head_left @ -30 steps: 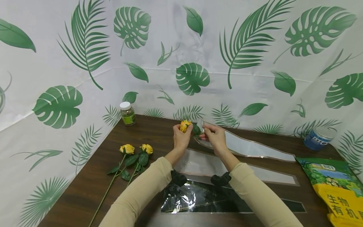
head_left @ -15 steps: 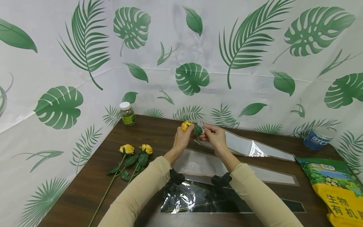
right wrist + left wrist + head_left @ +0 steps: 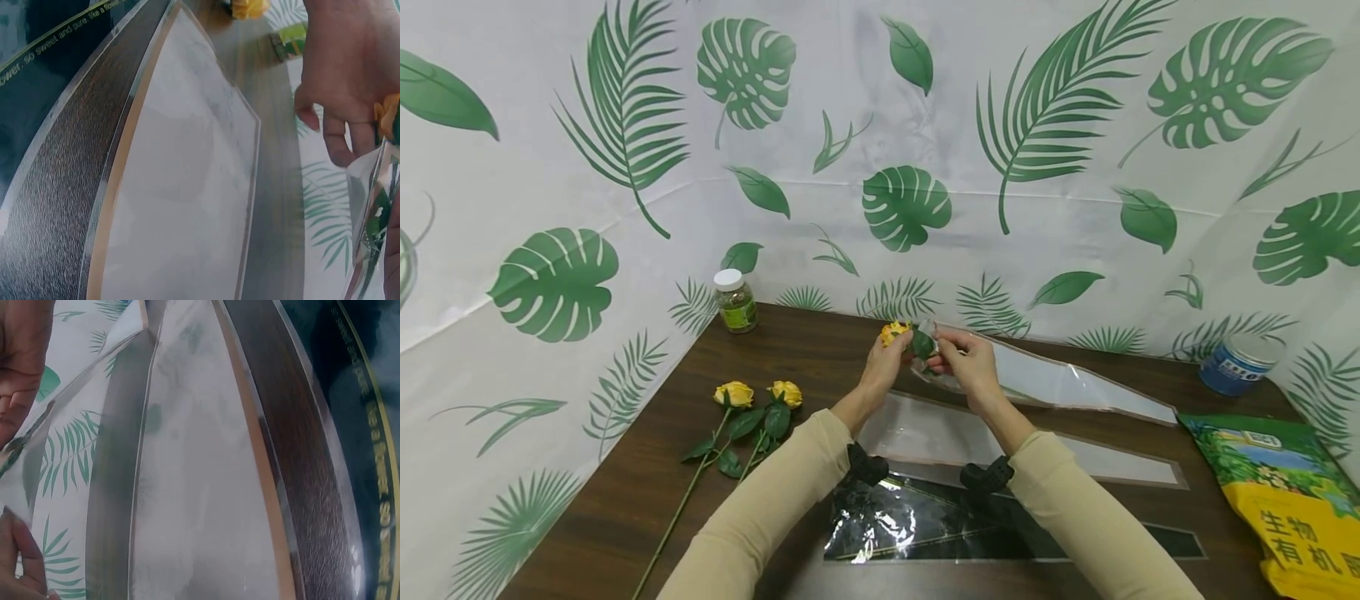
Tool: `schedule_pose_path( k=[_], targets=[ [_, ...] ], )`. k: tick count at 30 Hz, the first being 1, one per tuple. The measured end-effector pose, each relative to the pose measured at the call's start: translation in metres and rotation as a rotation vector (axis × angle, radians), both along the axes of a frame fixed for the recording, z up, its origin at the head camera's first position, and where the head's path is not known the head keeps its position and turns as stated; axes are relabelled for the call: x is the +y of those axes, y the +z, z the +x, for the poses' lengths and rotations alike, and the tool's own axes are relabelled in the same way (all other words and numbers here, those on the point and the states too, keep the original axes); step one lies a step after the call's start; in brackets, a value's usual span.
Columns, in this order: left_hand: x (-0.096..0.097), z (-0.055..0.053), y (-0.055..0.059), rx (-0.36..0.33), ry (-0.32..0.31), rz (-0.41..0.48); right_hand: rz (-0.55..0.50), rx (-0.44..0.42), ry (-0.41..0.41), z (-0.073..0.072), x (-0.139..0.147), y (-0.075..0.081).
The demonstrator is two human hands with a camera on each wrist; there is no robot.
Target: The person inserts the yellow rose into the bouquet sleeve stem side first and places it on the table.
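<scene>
My left hand (image 3: 880, 371) grips a yellow rose (image 3: 895, 333) just below its bloom, at the mouth of a clear-fronted flower sleeve (image 3: 1045, 377). A dark green leaf (image 3: 922, 342) of that rose shows between the two hands. My right hand (image 3: 970, 368) pinches the film at the sleeve's wide end with thumb and fingers. In the right wrist view the green stem (image 3: 376, 225) shows through the clear film, with the orange-yellow petals (image 3: 387, 112) by the left fingers. The left wrist view catches fingers of both hands at its left edge, on the film.
Two more yellow roses (image 3: 733, 394) lie at the left. A second white sleeve (image 3: 925, 429) and a black printed sleeve (image 3: 940, 525) lie under the forearms. A white-lidded jar (image 3: 735, 302), a blue tin (image 3: 1238, 367) and a yellow-green bag (image 3: 1285, 500) stand around the edges.
The left hand has moved slightly right with the rose, bringing its leaf to the sleeve's mouth. The right hand keeps its pinch on the film, almost in place.
</scene>
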State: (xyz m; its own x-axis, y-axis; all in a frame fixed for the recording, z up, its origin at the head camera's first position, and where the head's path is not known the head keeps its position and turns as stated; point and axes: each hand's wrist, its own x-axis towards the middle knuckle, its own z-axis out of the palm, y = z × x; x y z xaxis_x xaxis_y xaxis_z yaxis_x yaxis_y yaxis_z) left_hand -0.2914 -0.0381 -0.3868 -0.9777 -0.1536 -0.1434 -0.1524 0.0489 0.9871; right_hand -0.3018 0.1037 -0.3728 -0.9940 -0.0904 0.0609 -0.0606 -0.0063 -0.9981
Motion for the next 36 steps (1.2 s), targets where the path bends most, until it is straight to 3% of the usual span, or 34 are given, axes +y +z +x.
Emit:
schedule_pose_path(
  k=[5,15,18,22,27,31,36],
  targets=[
    [-0.003,0.001,0.002,-0.005,-0.029,-0.023,0.028,0.014,-0.013,-0.001,0.0,0.0],
    [-0.002,0.002,0.008,0.004,-0.108,0.096,0.011,0.011,-0.017,-0.002,0.0,0.0],
    [-0.002,0.004,0.008,-0.001,-0.143,0.056,0.023,0.004,-0.008,-0.001,0.002,0.0],
    [0.001,0.005,0.001,0.072,-0.162,-0.065,0.057,-0.005,-0.007,-0.001,0.004,0.0],
    [0.006,0.009,-0.001,0.189,-0.063,-0.149,0.053,-0.007,-0.011,-0.001,0.005,0.001],
    [0.01,0.01,-0.001,0.199,0.017,-0.098,0.068,-0.001,-0.004,-0.001,0.008,0.004],
    [0.012,0.011,0.001,0.194,0.022,-0.02,0.192,0.044,0.014,-0.003,0.015,0.013]
  ],
)
